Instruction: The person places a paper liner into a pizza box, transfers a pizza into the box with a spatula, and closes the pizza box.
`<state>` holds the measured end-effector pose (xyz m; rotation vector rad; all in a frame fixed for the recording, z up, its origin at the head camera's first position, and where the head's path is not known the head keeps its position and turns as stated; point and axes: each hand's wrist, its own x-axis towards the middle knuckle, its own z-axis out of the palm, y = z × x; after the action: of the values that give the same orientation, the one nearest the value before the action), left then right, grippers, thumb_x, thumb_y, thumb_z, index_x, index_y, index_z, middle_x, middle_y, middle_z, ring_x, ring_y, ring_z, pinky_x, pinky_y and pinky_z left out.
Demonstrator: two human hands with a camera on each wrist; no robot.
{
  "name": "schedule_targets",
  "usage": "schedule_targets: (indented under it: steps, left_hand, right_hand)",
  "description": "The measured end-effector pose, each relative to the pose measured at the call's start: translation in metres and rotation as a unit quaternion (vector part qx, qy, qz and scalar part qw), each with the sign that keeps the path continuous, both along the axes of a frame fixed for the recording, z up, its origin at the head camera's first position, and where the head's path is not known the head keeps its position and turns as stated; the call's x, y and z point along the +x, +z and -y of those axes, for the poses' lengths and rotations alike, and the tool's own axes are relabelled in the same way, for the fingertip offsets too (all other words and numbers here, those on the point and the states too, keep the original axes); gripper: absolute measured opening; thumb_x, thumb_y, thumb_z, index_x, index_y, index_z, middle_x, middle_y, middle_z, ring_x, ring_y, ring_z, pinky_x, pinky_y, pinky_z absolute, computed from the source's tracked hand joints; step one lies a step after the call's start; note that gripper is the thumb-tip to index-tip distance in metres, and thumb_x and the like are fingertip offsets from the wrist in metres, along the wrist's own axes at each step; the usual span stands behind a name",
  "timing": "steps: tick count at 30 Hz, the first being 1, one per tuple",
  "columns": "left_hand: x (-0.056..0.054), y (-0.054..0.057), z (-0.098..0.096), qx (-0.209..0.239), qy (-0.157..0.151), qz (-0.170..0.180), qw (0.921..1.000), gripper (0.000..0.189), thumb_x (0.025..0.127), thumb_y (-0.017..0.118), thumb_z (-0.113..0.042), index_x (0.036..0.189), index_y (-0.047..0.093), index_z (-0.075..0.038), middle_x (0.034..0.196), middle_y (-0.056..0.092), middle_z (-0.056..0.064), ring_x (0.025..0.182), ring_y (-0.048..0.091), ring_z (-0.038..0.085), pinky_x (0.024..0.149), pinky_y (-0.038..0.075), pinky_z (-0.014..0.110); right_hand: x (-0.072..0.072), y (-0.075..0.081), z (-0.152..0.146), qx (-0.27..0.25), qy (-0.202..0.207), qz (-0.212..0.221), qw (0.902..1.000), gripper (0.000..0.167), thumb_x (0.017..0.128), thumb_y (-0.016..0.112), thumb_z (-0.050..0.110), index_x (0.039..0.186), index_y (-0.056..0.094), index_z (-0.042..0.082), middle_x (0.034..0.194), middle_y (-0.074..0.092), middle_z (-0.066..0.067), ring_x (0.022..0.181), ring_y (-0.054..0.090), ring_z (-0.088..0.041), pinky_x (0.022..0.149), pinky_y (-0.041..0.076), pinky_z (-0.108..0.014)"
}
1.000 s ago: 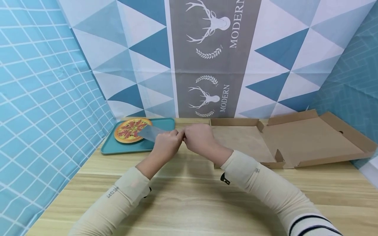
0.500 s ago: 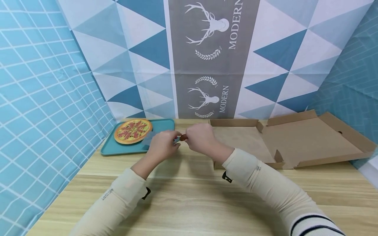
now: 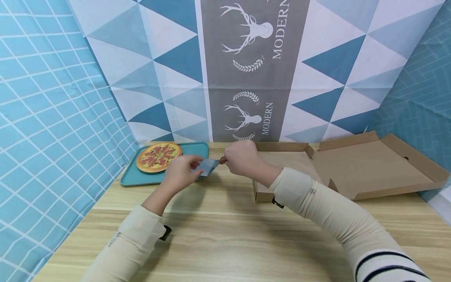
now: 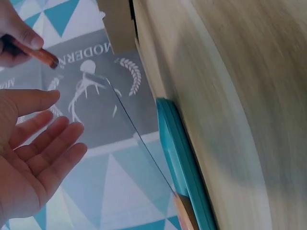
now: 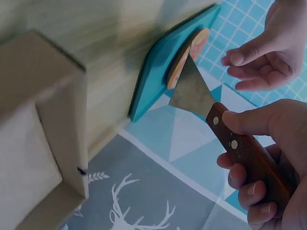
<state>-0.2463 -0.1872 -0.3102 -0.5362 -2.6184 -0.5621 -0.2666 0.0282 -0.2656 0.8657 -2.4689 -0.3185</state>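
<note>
A pizza spatula with a broad metal blade (image 5: 191,91) and a riveted wooden handle (image 5: 247,155) is up off the table. My right hand (image 3: 242,158) grips the handle, fingers curled round it. Close by, my left hand (image 3: 179,172) holds nothing; in the left wrist view its fingers (image 4: 53,148) are spread and relaxed, apart from the handle. The round pizza (image 3: 158,157) lies on a teal tray (image 3: 193,149) at the back left. In the head view the left hand overlaps the tray's front edge and my right hand hides most of the handle.
To the right lies an opened cardboard pizza box (image 3: 289,160), its lid (image 3: 373,168) folded out to the right. A wooden table (image 3: 225,235) spreads in front. Patterned cloth walls stand behind and at both sides.
My left hand has let go of the spatula and drawn back to the left and towards me. The right hand keeps the handle and has shifted slightly right; the blade has turned.
</note>
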Motion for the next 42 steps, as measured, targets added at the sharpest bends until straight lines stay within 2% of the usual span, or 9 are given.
schedule_targets:
  steps: [6,9,15,21,26,29,32,37,42]
  left_hand:
    - [-0.001,0.003,0.021,0.027,0.014,0.042,0.9987,0.03,0.083,0.078,-0.014,0.111,0.072,-0.003,0.097,0.072,0.013,0.087,0.068,0.026,0.074,0.056,0.044]
    - [-0.002,0.002,0.033,0.031,0.028,0.057,0.9975,0.029,0.085,0.076,-0.014,0.111,0.071,-0.001,0.101,0.071,0.014,0.091,0.067,0.029,0.077,0.055,0.047]
    - [-0.005,-0.001,0.054,0.043,0.049,0.081,0.9945,0.031,0.087,0.074,-0.014,0.114,0.069,-0.001,0.106,0.07,0.017,0.096,0.066,0.033,0.081,0.054,0.049]
    - [-0.008,-0.007,0.073,0.054,0.053,0.115,0.9905,0.037,0.088,0.072,-0.016,0.12,0.065,0.001,0.119,0.064,0.022,0.108,0.06,0.039,0.088,0.05,0.053]
    - [-0.011,-0.012,0.089,0.069,0.07,0.135,0.9859,0.044,0.088,0.072,-0.019,0.125,0.062,0.002,0.131,0.056,0.024,0.12,0.049,0.045,0.094,0.044,0.06]
    - [-0.011,-0.012,0.098,0.102,0.097,0.156,0.9777,0.045,0.089,0.072,-0.02,0.126,0.061,0.003,0.136,0.05,0.027,0.124,0.044,0.048,0.096,0.042,0.06]
    - [-0.01,-0.013,0.106,0.143,0.132,0.179,0.9643,0.046,0.091,0.069,-0.022,0.128,0.059,0.003,0.142,0.043,0.028,0.128,0.039,0.049,0.098,0.042,0.06]
    - [-0.01,-0.016,0.122,0.184,0.187,0.203,0.9436,0.052,0.094,0.065,-0.031,0.136,0.054,-0.002,0.147,0.035,0.03,0.133,0.033,0.048,0.1,0.039,0.059]
    - [-0.009,-0.02,0.137,0.232,0.207,0.221,0.9244,0.055,0.096,0.061,-0.032,0.14,0.05,-0.001,0.148,0.032,0.03,0.132,0.033,0.047,0.099,0.04,0.057]
  right_hand:
    - [-0.002,0.014,0.001,0.027,0.014,0.014,0.9994,0.011,0.084,0.072,0.029,0.075,0.074,0.023,0.057,0.052,0.007,0.052,0.047,-0.011,0.038,0.035,-0.03]
    - [-0.003,0.017,0.004,0.037,0.02,0.022,0.9989,0.011,0.084,0.072,0.03,0.076,0.075,0.023,0.059,0.053,0.007,0.053,0.047,-0.012,0.038,0.036,-0.031]
    - [-0.007,0.016,0.009,0.048,0.008,0.043,0.9979,0.017,0.086,0.07,0.033,0.073,0.07,0.022,0.061,0.054,0.007,0.055,0.048,-0.012,0.039,0.038,-0.031]
    - [-0.013,0.016,0.015,0.057,-0.008,0.061,0.9965,0.017,0.087,0.068,0.035,0.075,0.071,0.024,0.063,0.056,0.008,0.058,0.052,-0.013,0.041,0.042,-0.034]
    - [-0.016,0.014,0.018,0.049,0.001,0.061,0.9969,0.014,0.085,0.067,0.032,0.073,0.071,0.025,0.062,0.055,0.008,0.055,0.049,-0.012,0.038,0.037,-0.032]
    - [-0.019,0.012,0.02,0.046,0.002,0.067,0.9967,0.015,0.085,0.068,0.033,0.074,0.072,0.024,0.062,0.055,0.008,0.055,0.047,-0.012,0.038,0.033,-0.031]
    - [-0.022,0.01,0.023,0.05,-0.004,0.076,0.9959,0.015,0.086,0.068,0.034,0.076,0.073,0.024,0.063,0.056,0.008,0.056,0.048,-0.011,0.039,0.034,-0.03]
    - [-0.024,0.007,0.025,0.057,-0.014,0.087,0.9944,0.018,0.088,0.065,0.036,0.078,0.072,0.023,0.064,0.056,0.007,0.057,0.049,-0.011,0.04,0.037,-0.03]
    - [-0.026,0.004,0.026,0.057,-0.017,0.093,0.9939,0.022,0.09,0.064,0.037,0.076,0.069,0.022,0.063,0.055,0.006,0.057,0.049,-0.011,0.042,0.04,-0.031]
